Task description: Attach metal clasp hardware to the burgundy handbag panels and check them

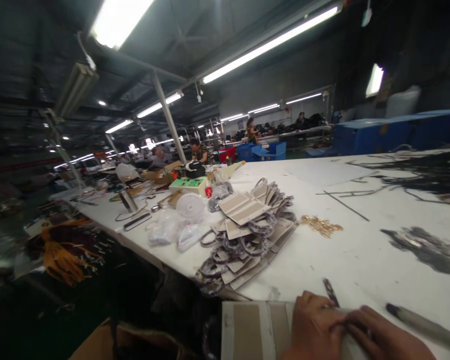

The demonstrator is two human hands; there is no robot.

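- At the near edge of the tabletop, a beige-and-white panel lies under the person's hands.
- Left hand rests on the panel's right part, its fingers bent; right hand is just beside it, fingers curled. Whether either pinches anything: cannot tell, blurred.
- A dark strip sticks out just beyond the left hand.
- Right of the hands: a grey rod-like object with a dark tip.
- Beyond the panel: a heaped pile of similar panels with wrapped loops; near its right side, gold-coloured pieces.
- Farther right: long black strips.
- Left of the pile: clear plastic bags.
- Background: a seated co-worker, blue bins.
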